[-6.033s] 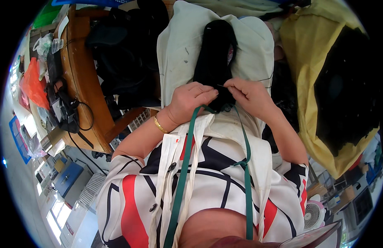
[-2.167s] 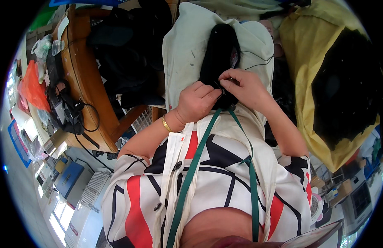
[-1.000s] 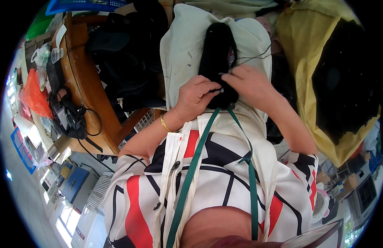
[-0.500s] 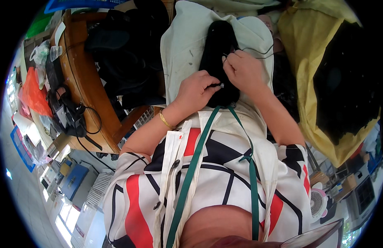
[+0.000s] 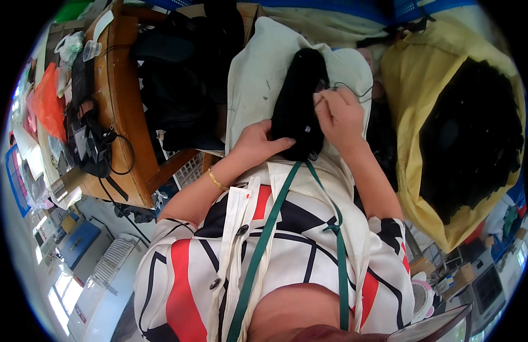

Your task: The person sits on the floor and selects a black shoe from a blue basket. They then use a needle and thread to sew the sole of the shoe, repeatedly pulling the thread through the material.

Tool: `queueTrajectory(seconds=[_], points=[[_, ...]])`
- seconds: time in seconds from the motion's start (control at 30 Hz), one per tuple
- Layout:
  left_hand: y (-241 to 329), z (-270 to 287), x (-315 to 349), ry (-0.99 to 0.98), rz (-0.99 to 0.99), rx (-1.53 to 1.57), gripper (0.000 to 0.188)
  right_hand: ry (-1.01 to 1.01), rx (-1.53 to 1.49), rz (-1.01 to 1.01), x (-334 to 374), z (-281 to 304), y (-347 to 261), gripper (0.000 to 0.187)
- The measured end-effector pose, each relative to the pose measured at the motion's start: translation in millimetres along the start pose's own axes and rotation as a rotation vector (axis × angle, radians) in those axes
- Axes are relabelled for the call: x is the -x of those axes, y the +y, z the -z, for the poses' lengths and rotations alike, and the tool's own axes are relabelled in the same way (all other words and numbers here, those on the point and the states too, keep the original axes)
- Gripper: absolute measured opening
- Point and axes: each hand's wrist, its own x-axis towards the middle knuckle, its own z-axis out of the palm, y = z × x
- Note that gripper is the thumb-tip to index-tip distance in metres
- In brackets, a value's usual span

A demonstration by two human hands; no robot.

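A soft black shoe (image 5: 298, 108) lies lengthwise on the white apron cloth (image 5: 255, 74) over my lap. My left hand (image 5: 258, 142) grips its near left edge, thumb on top and fingers partly hidden at the side. Close to that thumb, a small shiny piece (image 5: 308, 130) sits on the black surface. At the shoe's right edge my right hand (image 5: 339, 117) is closed in a pinch; what its fingertips hold is too small to make out. A thin dark cord (image 5: 364, 94) loops out beside this hand over the cloth.
To the left stands a wooden stool or table frame (image 5: 124, 108), with a heap of black shoe-like items (image 5: 178, 85) beside it. A yellow sack (image 5: 409, 85) on the right gapes around dark contents (image 5: 469, 142). Further right is a small white fan (image 5: 422, 296).
My left hand has let the small shiny piece go and now holds the shoe's edge with the thumb laid flat. My right hand remains pinched at the shoe's right side. The view has shifted slightly.
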Motion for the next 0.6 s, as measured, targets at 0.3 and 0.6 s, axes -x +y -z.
queueTrajectory(seconds=[0.3,0.6], points=[[90.1,106.5,-22.5,0.454,-0.788,-0.175,0.026,0.185,0.188,-0.066,-24.4,113.2,14.6,0.004],[115.9,118.9,-112.2,-0.121,-0.658,-0.859,0.027,-0.347,0.373,-0.225,37.4,133.1,62.5,0.007]])
